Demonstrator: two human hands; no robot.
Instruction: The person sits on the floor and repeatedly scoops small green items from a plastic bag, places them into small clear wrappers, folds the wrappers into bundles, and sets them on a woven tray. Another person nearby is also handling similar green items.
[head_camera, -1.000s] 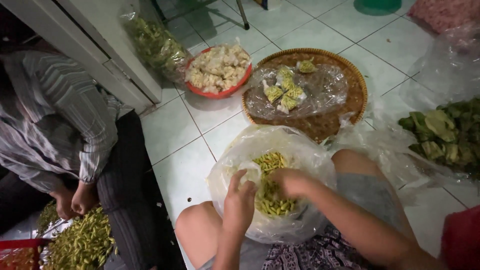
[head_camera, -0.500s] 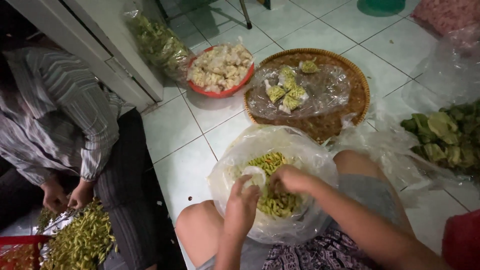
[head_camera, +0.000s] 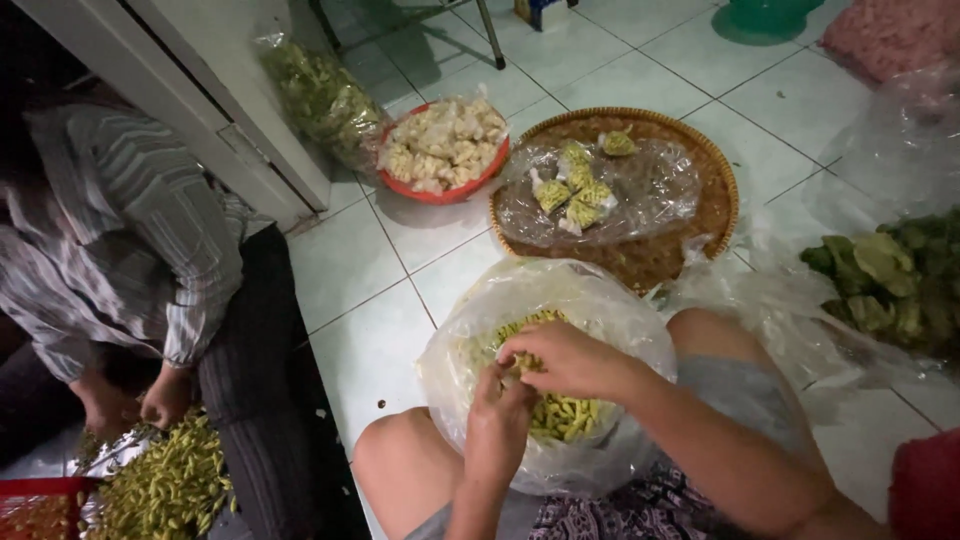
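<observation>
1. Two hands work inside one clear plastic bag (head_camera: 540, 330) propped between the person's bare knees on the white tiled floor (head_camera: 370, 330). The bag holds small yellow-green pods, likely chillies (head_camera: 565, 412).
2. Left hand (head_camera: 497, 425): fingers curled shut, dipped among the chillies; whether it grips any, I cannot tell.
3. Right hand (head_camera: 562, 358): cupped over the bag's mouth, fingertips pinched on what looks like a pod at the 9 o'clock side of the opening.
4. Change since a second ago: the left hand has moved in under the right, so both now meet over the same spot in the heap. The bag has stayed put between the knees.
5. At 12 o'clock from the bag: a round woven tray (head_camera: 712, 190) carrying a plastic sheet with small filled packets (head_camera: 580, 190). At 11 o'clock: a red bowl (head_camera: 440, 192) of pale chunks.
6. At 3 o'clock: leafy greens (head_camera: 890, 275) on plastic.
7. At 9 o'clock: a co-worker in a striped shirt (head_camera: 130, 240), hands (head_camera: 165, 400) low over a second pile of chillies (head_camera: 165, 490); the co-worker's hands sit slightly nearer that pile than earlier.
</observation>
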